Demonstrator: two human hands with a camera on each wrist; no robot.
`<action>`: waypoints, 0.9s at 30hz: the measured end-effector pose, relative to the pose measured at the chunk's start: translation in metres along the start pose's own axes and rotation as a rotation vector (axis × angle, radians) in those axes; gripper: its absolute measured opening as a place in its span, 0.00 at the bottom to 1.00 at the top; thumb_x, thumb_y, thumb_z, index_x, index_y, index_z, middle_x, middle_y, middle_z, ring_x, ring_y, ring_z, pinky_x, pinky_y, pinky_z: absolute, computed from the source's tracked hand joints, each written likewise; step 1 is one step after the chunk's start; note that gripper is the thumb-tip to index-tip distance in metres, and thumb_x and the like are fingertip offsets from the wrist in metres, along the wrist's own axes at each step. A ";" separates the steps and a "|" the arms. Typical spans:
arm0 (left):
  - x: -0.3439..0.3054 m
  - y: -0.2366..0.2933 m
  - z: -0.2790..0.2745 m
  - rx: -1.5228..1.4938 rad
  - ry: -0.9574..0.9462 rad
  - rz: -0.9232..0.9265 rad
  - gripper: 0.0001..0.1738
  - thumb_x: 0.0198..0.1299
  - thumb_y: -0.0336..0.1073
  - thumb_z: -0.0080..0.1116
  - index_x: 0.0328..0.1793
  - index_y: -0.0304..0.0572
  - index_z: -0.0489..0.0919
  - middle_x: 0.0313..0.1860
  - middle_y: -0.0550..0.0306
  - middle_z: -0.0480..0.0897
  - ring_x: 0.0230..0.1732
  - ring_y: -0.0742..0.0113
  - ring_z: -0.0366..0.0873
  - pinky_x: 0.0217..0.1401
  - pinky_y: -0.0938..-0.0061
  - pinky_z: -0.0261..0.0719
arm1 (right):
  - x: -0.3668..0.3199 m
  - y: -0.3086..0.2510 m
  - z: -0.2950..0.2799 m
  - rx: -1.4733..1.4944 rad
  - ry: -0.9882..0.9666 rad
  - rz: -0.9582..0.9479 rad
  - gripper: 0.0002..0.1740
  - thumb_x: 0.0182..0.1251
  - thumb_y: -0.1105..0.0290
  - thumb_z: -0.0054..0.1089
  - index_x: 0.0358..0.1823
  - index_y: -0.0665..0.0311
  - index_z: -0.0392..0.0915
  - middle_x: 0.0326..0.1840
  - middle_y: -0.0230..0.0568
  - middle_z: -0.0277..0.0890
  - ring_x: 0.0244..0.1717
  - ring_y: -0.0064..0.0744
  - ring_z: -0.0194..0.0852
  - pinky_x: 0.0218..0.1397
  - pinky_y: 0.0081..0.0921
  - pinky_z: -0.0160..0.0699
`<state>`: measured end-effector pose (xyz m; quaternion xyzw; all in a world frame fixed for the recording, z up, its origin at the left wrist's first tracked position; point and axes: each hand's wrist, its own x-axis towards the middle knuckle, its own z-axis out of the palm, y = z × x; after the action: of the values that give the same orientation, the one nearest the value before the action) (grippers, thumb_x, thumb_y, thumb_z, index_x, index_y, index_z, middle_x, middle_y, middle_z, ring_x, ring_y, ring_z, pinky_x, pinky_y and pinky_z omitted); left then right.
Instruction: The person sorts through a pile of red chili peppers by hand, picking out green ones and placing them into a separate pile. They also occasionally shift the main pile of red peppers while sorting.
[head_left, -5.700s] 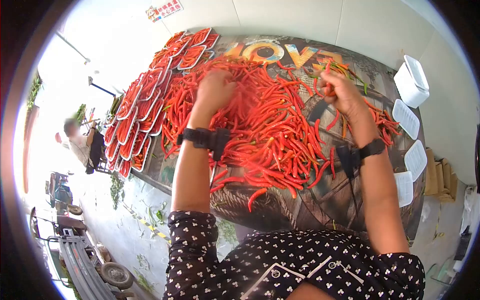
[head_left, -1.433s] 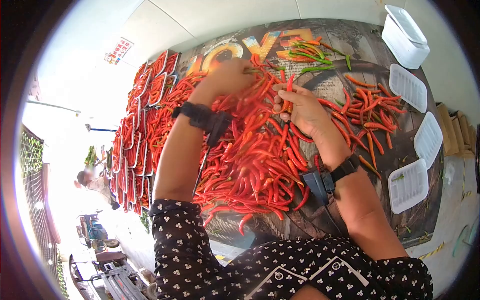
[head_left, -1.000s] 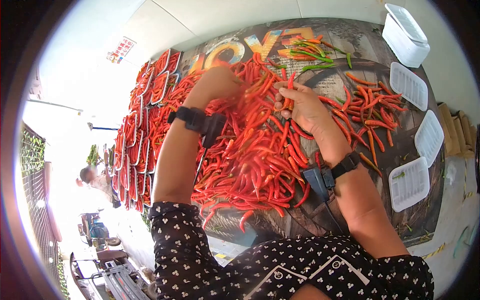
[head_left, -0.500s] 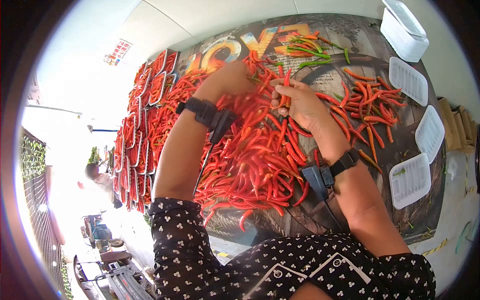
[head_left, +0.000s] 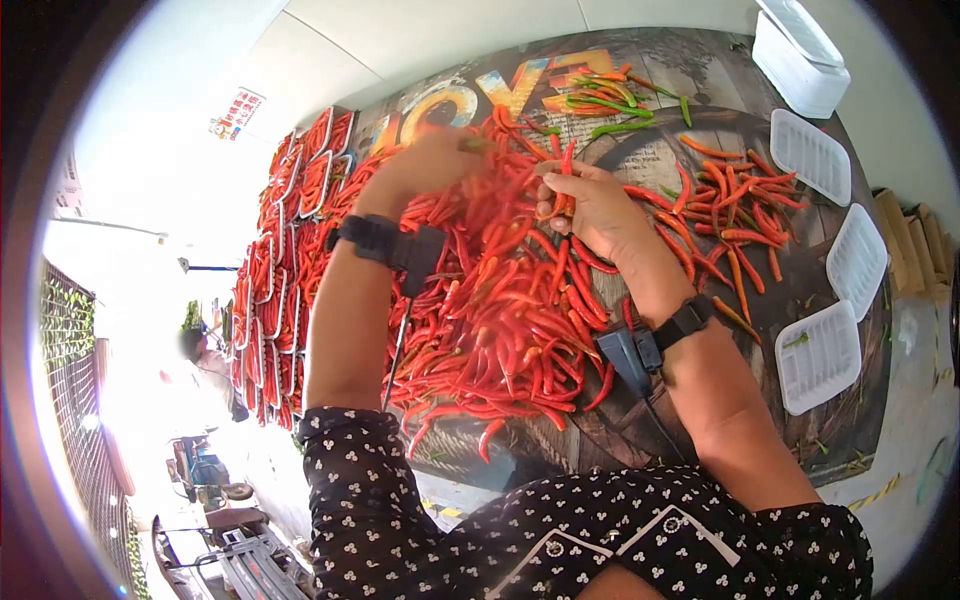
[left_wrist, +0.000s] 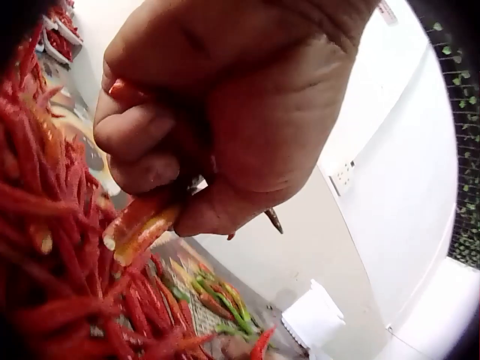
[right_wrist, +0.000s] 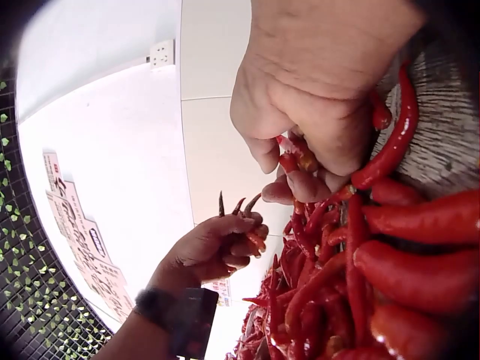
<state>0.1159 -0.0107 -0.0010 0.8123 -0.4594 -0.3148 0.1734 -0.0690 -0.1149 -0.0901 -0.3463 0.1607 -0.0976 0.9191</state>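
Observation:
A large heap of red chillies (head_left: pixel 500 340) covers the middle of the table. Over the heap's upper part is my left hand (head_left: pixel 425 165), blurred in the head view. In the left wrist view my left hand (left_wrist: pixel 232 105) curls round several chillies (left_wrist: pixel 142 225), their ends poking out below the fingers. The right wrist view shows thin tips above that same hand (right_wrist: pixel 217 251). At the heap's right edge my right hand (head_left: pixel 597 205) pinches a few red chillies (head_left: pixel 567 165), one standing upright; its fingers curl round them in the right wrist view too.
Filled trays (head_left: pixel 268 310) are stacked along the left. A smaller chilli pile (head_left: pixel 735 205) lies right of my right hand, green and orange chillies (head_left: pixel 612 100) behind. Flat trays (head_left: pixel 818 358) and a tray stack (head_left: pixel 800 65) line the right edge. A person (head_left: pixel 210 365) is beyond the table.
Since half a second ago my left hand has moved left and slightly back towards the heap's left part. My right hand keeps its pinch, almost unmoved. Earlier, it was farther right with the view placed differently.

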 end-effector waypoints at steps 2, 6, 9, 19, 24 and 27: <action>-0.004 0.007 -0.021 0.084 0.092 -0.074 0.16 0.48 0.42 0.58 0.35 0.35 0.78 0.21 0.55 0.76 0.22 0.72 0.73 0.27 0.76 0.71 | -0.001 -0.001 0.001 0.001 -0.007 0.000 0.10 0.61 0.70 0.52 0.43 0.64 0.71 0.29 0.34 0.70 0.27 0.26 0.71 0.23 0.18 0.62; 0.010 -0.001 -0.043 0.298 0.295 -0.282 0.20 0.47 0.47 0.57 0.31 0.33 0.79 0.18 0.54 0.78 0.23 0.68 0.76 0.25 0.74 0.71 | 0.000 -0.001 0.001 0.031 -0.047 0.000 0.09 0.62 0.70 0.50 0.43 0.64 0.71 0.28 0.34 0.70 0.27 0.26 0.70 0.22 0.18 0.63; 0.031 -0.011 -0.041 0.474 0.263 -0.224 0.22 0.45 0.48 0.58 0.30 0.31 0.78 0.19 0.53 0.78 0.22 0.65 0.77 0.25 0.71 0.71 | 0.000 -0.001 0.001 0.023 -0.038 0.003 0.09 0.63 0.71 0.49 0.43 0.65 0.70 0.28 0.34 0.70 0.27 0.26 0.70 0.22 0.18 0.63; 0.051 -0.025 -0.026 0.629 0.288 -0.164 0.18 0.47 0.43 0.55 0.36 0.34 0.79 0.24 0.45 0.80 0.24 0.59 0.77 0.29 0.68 0.74 | 0.002 -0.001 0.001 0.051 -0.055 0.013 0.09 0.63 0.72 0.48 0.44 0.66 0.69 0.28 0.35 0.69 0.27 0.27 0.70 0.22 0.17 0.63; 0.033 -0.026 -0.048 -0.010 0.341 -0.263 0.14 0.46 0.41 0.63 0.30 0.36 0.79 0.18 0.62 0.73 0.17 0.75 0.66 0.17 0.77 0.63 | 0.001 -0.002 0.001 0.027 -0.057 0.014 0.10 0.62 0.71 0.49 0.44 0.66 0.70 0.28 0.35 0.69 0.27 0.27 0.71 0.22 0.18 0.63; 0.032 -0.021 -0.060 -0.123 0.382 -0.216 0.10 0.51 0.39 0.59 0.28 0.39 0.77 0.16 0.65 0.71 0.14 0.79 0.62 0.15 0.81 0.57 | 0.000 -0.002 0.003 0.031 -0.034 0.002 0.10 0.62 0.71 0.50 0.43 0.66 0.70 0.28 0.35 0.69 0.27 0.27 0.71 0.22 0.17 0.63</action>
<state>0.1818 -0.0281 0.0203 0.8894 -0.3087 -0.1995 0.2718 -0.0684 -0.1147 -0.0863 -0.3333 0.1440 -0.0933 0.9271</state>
